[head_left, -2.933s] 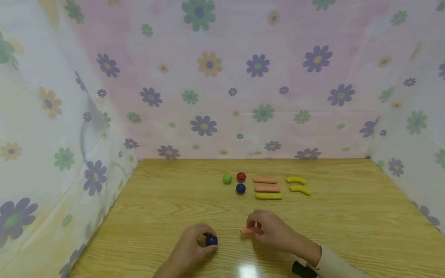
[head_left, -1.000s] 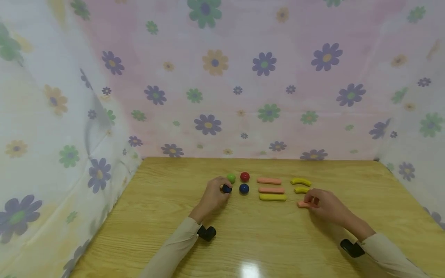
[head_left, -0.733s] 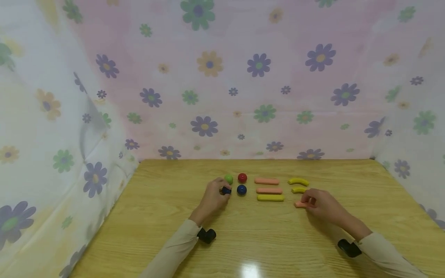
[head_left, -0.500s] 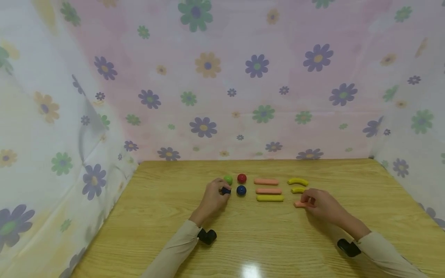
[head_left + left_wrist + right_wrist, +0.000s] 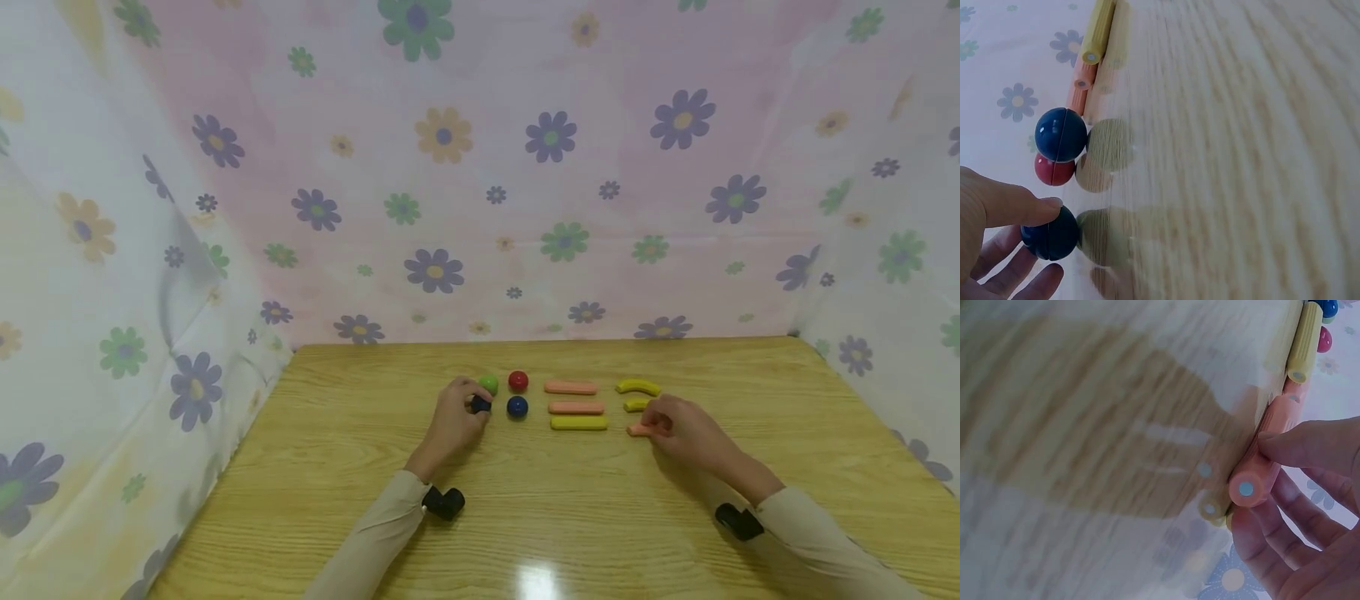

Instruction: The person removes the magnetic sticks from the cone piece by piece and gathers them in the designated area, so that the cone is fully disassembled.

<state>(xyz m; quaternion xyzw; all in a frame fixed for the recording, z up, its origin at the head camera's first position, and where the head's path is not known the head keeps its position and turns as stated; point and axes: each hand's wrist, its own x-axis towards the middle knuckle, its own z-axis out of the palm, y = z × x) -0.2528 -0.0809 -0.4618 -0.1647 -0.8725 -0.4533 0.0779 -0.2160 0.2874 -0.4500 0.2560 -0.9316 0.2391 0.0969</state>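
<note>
My left hand (image 5: 453,423) pinches a glossy dark blue ball (image 5: 1050,234) between thumb and fingers, low over the table. Just behind that ball is a green ball (image 5: 489,384); a red ball (image 5: 518,382) and a second dark blue ball (image 5: 517,407) lie to its right. My right hand (image 5: 688,433) holds a salmon-pink rod (image 5: 1266,453) with thumb and fingertips, its pale round end showing in the right wrist view. The two curved yellow rods (image 5: 638,387) lie right behind this hand, the nearer one partly covered by the fingers.
Between the hands, two straight salmon rods (image 5: 571,387) and a straight yellow rod (image 5: 578,423) lie in a stack of rows. The wood-grain table (image 5: 480,517) ends at a flowered cloth (image 5: 480,167) at the back and sides. Black wrist cameras (image 5: 442,503) sit at both cuffs.
Since the earliest frame both hands have gone forward, the left carrying its ball up beside the green one, the right carrying its rod rightward to the curved yellow rods. Lately they barely move.
</note>
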